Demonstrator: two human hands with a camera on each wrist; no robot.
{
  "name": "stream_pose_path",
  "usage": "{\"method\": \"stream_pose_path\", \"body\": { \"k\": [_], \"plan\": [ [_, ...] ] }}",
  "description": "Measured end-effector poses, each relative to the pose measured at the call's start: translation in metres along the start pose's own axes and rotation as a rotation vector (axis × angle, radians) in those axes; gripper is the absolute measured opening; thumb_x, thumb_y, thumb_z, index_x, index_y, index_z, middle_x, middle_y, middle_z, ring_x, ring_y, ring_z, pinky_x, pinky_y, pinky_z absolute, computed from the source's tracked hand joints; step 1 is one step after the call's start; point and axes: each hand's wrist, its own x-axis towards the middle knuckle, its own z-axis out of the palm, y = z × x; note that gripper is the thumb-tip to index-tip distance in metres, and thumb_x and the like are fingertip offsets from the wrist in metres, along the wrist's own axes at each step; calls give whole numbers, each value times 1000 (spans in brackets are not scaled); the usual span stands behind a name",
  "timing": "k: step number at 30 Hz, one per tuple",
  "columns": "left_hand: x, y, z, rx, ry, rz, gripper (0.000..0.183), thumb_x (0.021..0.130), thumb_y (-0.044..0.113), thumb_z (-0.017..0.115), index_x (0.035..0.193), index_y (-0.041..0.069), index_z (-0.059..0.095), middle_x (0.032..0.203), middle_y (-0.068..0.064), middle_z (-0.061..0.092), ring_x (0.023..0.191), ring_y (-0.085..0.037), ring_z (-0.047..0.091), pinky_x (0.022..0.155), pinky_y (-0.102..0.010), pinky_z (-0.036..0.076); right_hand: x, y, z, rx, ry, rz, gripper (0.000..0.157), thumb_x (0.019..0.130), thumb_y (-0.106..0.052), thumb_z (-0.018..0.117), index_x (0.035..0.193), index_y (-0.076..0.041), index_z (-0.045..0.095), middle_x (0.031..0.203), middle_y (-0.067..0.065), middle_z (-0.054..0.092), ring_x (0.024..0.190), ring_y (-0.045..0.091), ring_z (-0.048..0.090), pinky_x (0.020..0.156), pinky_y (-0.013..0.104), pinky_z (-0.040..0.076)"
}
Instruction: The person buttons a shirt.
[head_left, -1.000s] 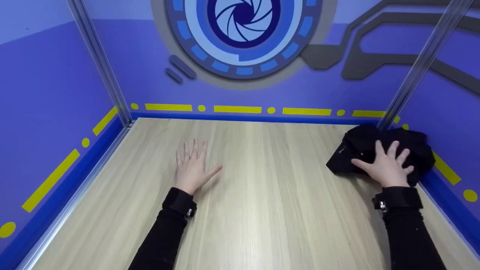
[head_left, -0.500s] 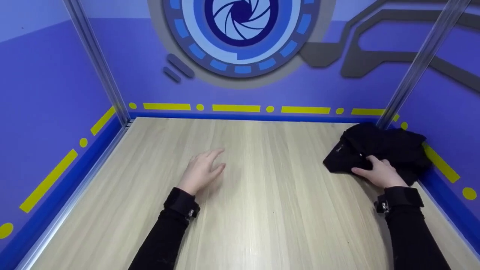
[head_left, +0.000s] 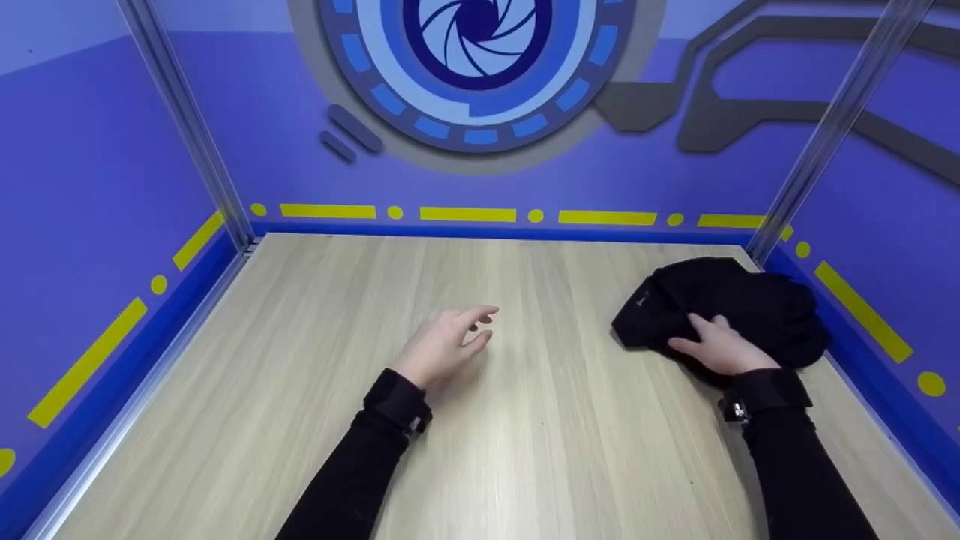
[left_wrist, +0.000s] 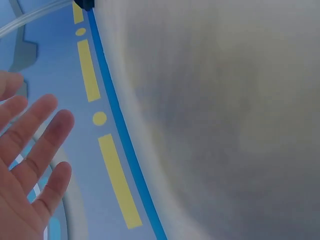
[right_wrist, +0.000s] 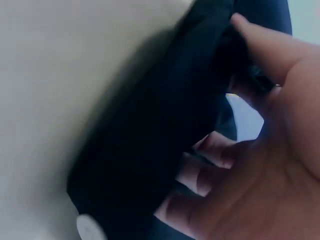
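A crumpled black cloth (head_left: 772, 307), probably a garment, sits at the right side of the table, with a small pale mark near its left corner. My right hand (head_left: 720, 349) grips its near edge. In the right wrist view the fingers of the right hand (right_wrist: 260, 165) curl into the black fabric (right_wrist: 140, 135), and a pale round disc (right_wrist: 91, 227) shows at its lower end. Over the middle of the table, my left hand (head_left: 446, 345) has its fingers loosely bent and holds nothing. The left wrist view shows the spread, relaxed fingers of the left hand (left_wrist: 30, 155).
The pale wooden table (head_left: 510, 450) is bounded by a blue back wall (head_left: 480, 191) and side walls with yellow dashes. Metal posts stand at the back left corner (head_left: 195, 127) and the back right corner (head_left: 832, 127).
My right hand went from spread over the cloth to gripping it, and the cloth has shifted left. My left hand relaxed from spread fingers and moved right. The head view shifted slightly.
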Motion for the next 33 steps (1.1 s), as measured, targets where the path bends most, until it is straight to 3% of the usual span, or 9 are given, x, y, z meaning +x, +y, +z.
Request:
{"method": "stream_pose_path", "body": {
  "k": [7,8,12,15,22,27,33],
  "plan": [
    [7,13,10,7,-23,0,37,97,32,56,133,24,56,104,6,68,90,-13,64,75,-27,52,5,-28,12,-27,-37,-56,88,97,-57,44,149,8,18,148,42,20,137,57,16,109,67,22],
    [8,15,11,10,-22,-12,36,97,33,56,132,25,57,102,7,67,86,-11,62,72,-25,50,6,-33,13,-33,-42,-64,87,97,-57,45,149,8,19,148,41,22,137,56,16,109,67,22],
    [7,20,15,11,-59,-100,30,97,37,56,124,26,60,71,6,57,56,-8,49,49,-25,40,9,-54,21,-51,-49,-107,85,96,-57,48,148,7,26,145,38,33,136,53,27,109,63,27],
    [7,21,18,-22,-111,-173,28,95,41,57,117,24,62,58,6,49,45,-8,44,43,-26,36,11,-70,29,-36,-45,-152,85,95,-56,50,146,9,29,143,35,39,134,49,36,109,59,31],
    [2,18,24,-210,-259,-350,54,90,57,57,123,14,55,71,5,59,61,-12,56,63,-31,47,11,-109,45,30,-74,-207,83,94,-54,54,147,5,30,147,27,40,136,41,38,111,54,32],
    [-2,15,29,-318,-344,-397,66,86,63,60,123,8,54,77,1,63,67,-14,60,65,-32,49,7,-138,55,56,-99,-250,83,92,-57,55,147,1,35,145,22,44,135,36,42,111,51,34],
    [-4,12,28,-340,-382,-434,64,78,67,66,113,14,57,84,1,64,74,-16,58,64,-31,46,3,-161,68,90,-104,-327,77,89,-60,58,141,-6,46,137,14,55,125,26,52,105,46,42]
  ]
}}
